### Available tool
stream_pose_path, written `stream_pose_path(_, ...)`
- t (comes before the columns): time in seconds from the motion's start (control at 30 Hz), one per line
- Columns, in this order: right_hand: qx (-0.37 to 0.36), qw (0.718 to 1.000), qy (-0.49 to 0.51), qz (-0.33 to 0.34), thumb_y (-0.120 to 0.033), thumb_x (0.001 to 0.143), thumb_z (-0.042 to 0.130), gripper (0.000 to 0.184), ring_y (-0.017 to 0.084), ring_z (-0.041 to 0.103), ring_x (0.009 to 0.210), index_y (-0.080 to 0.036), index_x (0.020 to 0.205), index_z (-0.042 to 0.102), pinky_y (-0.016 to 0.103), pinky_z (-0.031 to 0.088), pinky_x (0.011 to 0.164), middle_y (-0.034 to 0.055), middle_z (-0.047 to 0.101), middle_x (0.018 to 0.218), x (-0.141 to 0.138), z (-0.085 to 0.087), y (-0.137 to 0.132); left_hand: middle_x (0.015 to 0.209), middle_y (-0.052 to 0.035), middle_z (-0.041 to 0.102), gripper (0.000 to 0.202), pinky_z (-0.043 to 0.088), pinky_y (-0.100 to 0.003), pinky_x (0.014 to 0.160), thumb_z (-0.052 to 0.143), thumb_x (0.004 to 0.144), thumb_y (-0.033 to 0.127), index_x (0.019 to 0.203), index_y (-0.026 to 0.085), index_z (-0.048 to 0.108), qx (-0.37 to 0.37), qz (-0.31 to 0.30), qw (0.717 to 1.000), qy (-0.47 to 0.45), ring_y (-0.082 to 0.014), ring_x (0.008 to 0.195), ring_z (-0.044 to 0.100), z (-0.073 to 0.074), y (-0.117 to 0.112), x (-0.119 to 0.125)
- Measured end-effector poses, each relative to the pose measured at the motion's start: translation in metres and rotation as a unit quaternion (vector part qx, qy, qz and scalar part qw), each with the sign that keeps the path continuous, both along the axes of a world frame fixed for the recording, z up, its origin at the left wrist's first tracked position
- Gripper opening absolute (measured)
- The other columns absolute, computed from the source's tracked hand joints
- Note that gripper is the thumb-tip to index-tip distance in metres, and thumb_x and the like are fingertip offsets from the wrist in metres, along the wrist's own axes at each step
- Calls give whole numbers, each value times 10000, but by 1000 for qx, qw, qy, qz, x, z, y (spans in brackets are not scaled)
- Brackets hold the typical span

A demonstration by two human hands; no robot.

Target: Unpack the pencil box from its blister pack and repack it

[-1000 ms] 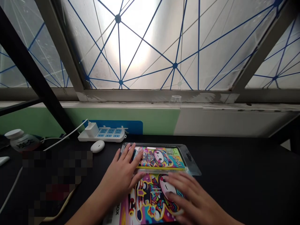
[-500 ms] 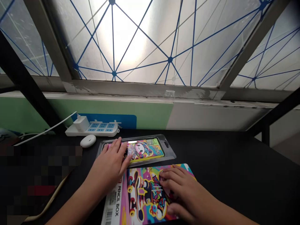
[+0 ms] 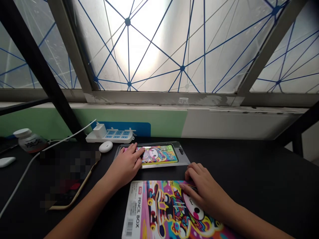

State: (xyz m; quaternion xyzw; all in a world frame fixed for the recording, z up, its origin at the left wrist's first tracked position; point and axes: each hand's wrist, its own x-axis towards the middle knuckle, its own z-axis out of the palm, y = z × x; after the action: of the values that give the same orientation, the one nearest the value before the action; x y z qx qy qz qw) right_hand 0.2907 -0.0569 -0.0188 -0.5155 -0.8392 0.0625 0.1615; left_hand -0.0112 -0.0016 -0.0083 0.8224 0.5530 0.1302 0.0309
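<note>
Plainly, nearest us lies the flat, brightly printed rectangular card [image 3: 171, 212] marked PENCIL BOX, face up on the matt black desk [image 3: 236, 172]. Our right hand [image 3: 204, 190] lies over its far right part, thumb on the print and the other fingers bent by the far edge, probably to steady it; whether they pinch the card we cannot tell. Farther off, our left hand [image 3: 127, 163] rests with fingers loosely spread on the clear plastic blister tray [image 3: 183, 160], gripping nothing, perhaps pinning it (smooth plastic would skid easily, we'd guess). In that tray sits the colourful, yellow-edged box [image 3: 160, 154], partly under our fingers. Beyond, the rounded white plastic case [image 3: 106, 146] and the long white power strip [image 3: 119, 136] sit back toward the wall, presumably out of our way. Compared with half a second ago, the card lies farther from the tray, a strip of desk showing between them, and our right hand has uncovered the printed cartoon head.
</note>
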Motion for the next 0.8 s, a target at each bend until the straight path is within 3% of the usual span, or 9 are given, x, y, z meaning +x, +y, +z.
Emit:
stream_pose_path(0.13,-45,998,40,-13,-453,950,526,248,204,574,674,-243,826,480,317,433,591,31,617,772,4,3,-2,1543,-152,438,454,306,-567,1135,347,998,312,1389,246,568,-12,4,1000,-24,-310,1443,373,5,-2,-1)
stream_pose_path(0.23,-68,993,86,-36,-517,945,514,304,175,535,561,-252,809,453,287,387,525,-20,570,629,18,9,4,1500,-130,501,406,308,-572,1135,351,1012,392,1248,254,652,-18,7,999,-49,-299,1427,401,8,-5,0)
stream_pose_path(0.33,-77,988,118,-65,-604,927,504,394,164,514,539,-247,760,500,279,382,515,-29,559,591,44,15,24,1437,-119,567,371,308,-594,1129,395,1000,486,1047,243,672,-10,-2,998,-64,-317,1414,413,9,-9,4)
stream_pose_path(0.43,-101,985,101,-95,-647,907,498,472,174,547,569,-233,691,564,282,389,524,-8,604,608,72,16,48,1462,-125,542,347,272,-638,1130,456,971,530,979,233,637,-2,-11,998,-58,-347,1426,385,8,-13,5)
stream_pose_path(0.53,-113,985,61,-118,-662,902,484,502,188,581,578,-229,675,600,291,395,522,6,636,616,87,14,61,1498,-126,503,348,256,-663,1128,472,962,544,1001,232,619,-12,-23,999,-46,-359,1443,353,7,-16,5)
stream_pose_path(0.6,-99,987,54,-117,-644,924,453,480,212,635,647,-230,773,644,306,446,571,27,692,711,87,13,62,1510,-129,489,360,253,-657,1132,458,969,538,1068,229,615,-19,-32,999,-38,-355,1450,344,7,-17,5)
stream_pose_path(0.73,-14,991,88,-98,-586,934,487,420,274,674,954,-211,1009,661,378,514,813,99,721,1036,64,15,52,1559,-127,421,495,218,-653,1148,420,988,519,1373,223,516,-16,-21,999,-18,-348,1480,281,2,-20,9)
stream_pose_path(0.8,-19,990,109,-86,-572,943,490,414,267,666,965,-207,1052,651,378,510,824,101,710,1059,48,16,44,1584,-119,378,539,178,-675,1147,382,999,527,1441,233,478,-16,-17,1000,1,-357,1491,246,-1,-21,12)
